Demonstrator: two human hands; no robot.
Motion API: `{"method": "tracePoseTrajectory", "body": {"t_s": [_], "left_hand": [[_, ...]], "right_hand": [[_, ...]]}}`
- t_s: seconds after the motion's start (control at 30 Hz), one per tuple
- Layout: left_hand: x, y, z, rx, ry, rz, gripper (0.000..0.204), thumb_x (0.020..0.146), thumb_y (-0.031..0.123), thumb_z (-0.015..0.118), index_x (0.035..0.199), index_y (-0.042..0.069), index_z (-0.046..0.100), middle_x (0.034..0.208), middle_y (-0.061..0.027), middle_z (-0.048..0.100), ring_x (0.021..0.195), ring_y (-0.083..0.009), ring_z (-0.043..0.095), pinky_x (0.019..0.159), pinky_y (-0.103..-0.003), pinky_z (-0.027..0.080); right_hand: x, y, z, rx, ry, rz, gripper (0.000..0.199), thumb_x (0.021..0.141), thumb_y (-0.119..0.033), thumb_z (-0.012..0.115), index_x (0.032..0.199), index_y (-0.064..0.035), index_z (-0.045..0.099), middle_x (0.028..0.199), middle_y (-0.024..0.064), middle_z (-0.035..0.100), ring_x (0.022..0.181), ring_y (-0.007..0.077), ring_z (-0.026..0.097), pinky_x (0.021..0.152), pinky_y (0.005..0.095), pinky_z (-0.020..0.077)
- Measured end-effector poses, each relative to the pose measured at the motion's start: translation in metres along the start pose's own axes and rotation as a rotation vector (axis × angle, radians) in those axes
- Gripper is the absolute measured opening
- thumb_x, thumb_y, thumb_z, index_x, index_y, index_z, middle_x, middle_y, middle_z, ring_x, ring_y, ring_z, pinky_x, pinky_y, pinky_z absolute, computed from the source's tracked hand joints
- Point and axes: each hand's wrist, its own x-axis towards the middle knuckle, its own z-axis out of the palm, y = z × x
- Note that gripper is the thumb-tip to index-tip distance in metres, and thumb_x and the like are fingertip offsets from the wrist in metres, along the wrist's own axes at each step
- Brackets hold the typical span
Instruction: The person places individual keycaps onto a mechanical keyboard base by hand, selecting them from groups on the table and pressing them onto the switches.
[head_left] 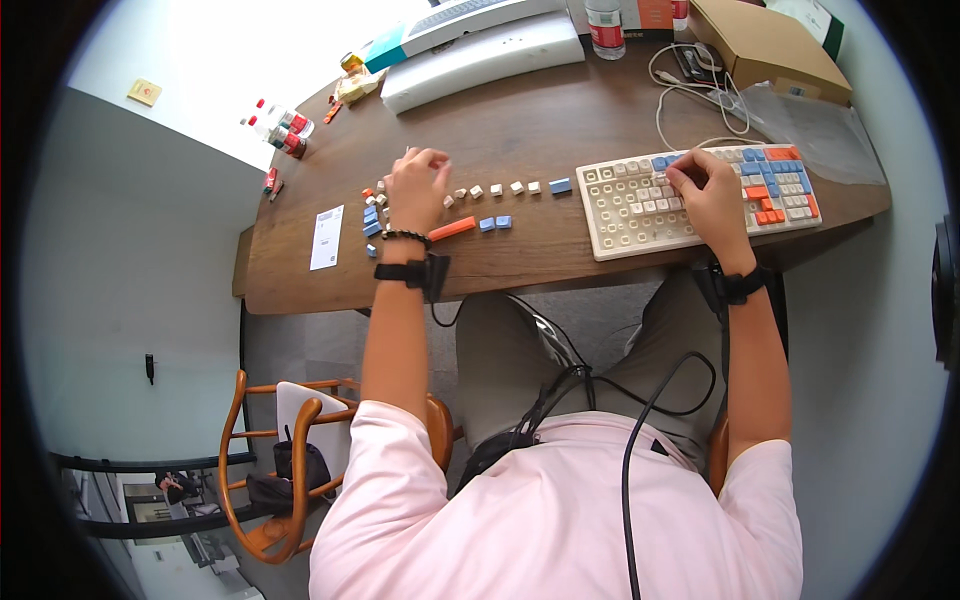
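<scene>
A cream keyboard (640, 240) lies at the right of the desk, partly fitted with white, blue and orange keycaps; its left and lower parts show bare switches. My right hand (712, 195) is over its middle, thumb and forefinger pinched at the caps; whatever they hold is hidden. Over the loose keycaps at the left is my left hand (413, 185), fingers curled and somewhat blurred, their contents unclear. Around it lie several small white keycaps (496, 190), a long orange spacebar keycap (453, 229), a pair of blue keycaps (495, 223) and a wider blue keycap (560, 186).
A white card (327, 238) lies left of the keycaps. Bottles (290, 120) stand at the far left, another bottle (605, 30) at the back. A long white foam block (485, 65), a cardboard box (775, 50), a coiled cable (665, 100) and clear plastic (820, 135) occupy the back.
</scene>
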Motion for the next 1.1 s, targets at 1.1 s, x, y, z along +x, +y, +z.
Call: {"method": "tracePoseTrajectory", "body": {"t_s": [1.1], "left_hand": [[-0.039, 0.146, 0.007, -0.199, 0.046, 0.230, 0.018, 0.106, 0.020, 0.082, 0.123, 0.016, 0.085, 0.117, -0.0022, 0.078, 0.113, -0.0244, 0.075, 0.105, -0.042, 0.047]], "right_hand": [[-0.009, -0.013, -0.011, -0.231, 0.125, -0.261, 0.005, 0.103, 0.001, 0.076, 0.101, 0.0049, 0.076, 0.093, 0.0236, 0.078, 0.088, 0.0436, 0.076, 0.079, 0.0489, 0.0581]]}}
